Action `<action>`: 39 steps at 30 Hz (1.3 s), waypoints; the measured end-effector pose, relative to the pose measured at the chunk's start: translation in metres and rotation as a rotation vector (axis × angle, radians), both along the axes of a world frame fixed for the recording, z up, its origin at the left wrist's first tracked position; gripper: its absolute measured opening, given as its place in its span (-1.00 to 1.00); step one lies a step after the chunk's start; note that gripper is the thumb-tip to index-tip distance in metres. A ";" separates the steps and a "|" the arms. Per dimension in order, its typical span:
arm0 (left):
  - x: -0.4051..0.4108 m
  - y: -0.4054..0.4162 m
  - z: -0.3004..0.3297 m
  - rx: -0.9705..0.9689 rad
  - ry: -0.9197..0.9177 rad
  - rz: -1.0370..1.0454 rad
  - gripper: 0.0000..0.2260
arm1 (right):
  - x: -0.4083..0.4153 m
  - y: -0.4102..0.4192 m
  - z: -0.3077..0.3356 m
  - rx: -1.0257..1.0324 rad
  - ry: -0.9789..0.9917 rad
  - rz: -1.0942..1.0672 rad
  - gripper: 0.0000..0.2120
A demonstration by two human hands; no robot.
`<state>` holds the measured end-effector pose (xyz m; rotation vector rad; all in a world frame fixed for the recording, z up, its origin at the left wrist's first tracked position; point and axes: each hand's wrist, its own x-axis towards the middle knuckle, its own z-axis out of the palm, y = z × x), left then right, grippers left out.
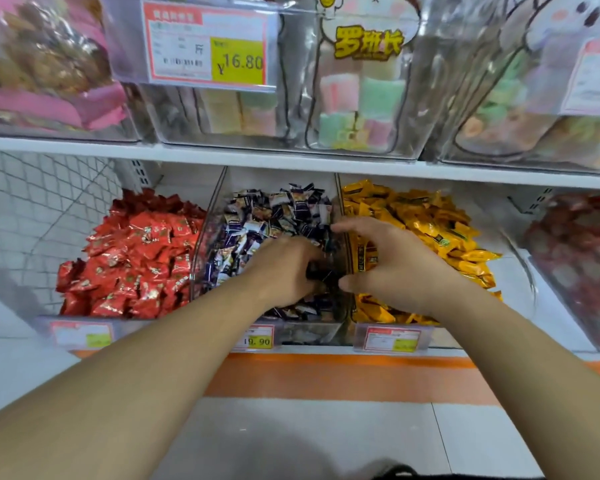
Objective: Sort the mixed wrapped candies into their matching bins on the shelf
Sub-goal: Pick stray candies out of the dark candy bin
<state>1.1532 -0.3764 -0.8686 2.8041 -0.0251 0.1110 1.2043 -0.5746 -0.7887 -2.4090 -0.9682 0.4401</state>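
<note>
Three clear bins sit side by side on the lower shelf: red wrapped candies on the left, dark blue and white wrapped candies in the middle, yellow wrapped candies on the right. My left hand is inside the middle bin with its fingers curled down into the dark candies; what it holds is hidden. My right hand hovers over the clear divider between the middle and yellow bins, thumb and fingers spread and curved, with nothing visibly in it.
An upper shelf carries clear bins of pastel sweets and pink packets, close above my hands. A bin of dark red sweets stands far right. Price labels line the front edge. White floor tiles lie below.
</note>
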 end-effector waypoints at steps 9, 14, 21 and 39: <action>-0.026 0.013 0.013 0.189 0.038 0.032 -0.91 | 0.000 -0.004 0.000 0.000 0.019 0.026 -0.28; -0.039 0.021 0.026 0.282 0.081 0.041 -0.88 | -0.001 -0.008 0.003 -0.009 -0.011 0.057 -0.29; -0.025 0.011 0.023 0.176 -0.013 0.012 -0.74 | 0.002 -0.007 0.003 -0.008 -0.016 0.060 -0.26; -0.023 0.013 0.013 0.121 0.287 -0.070 -0.74 | 0.004 -0.004 0.002 -0.011 -0.027 0.075 -0.23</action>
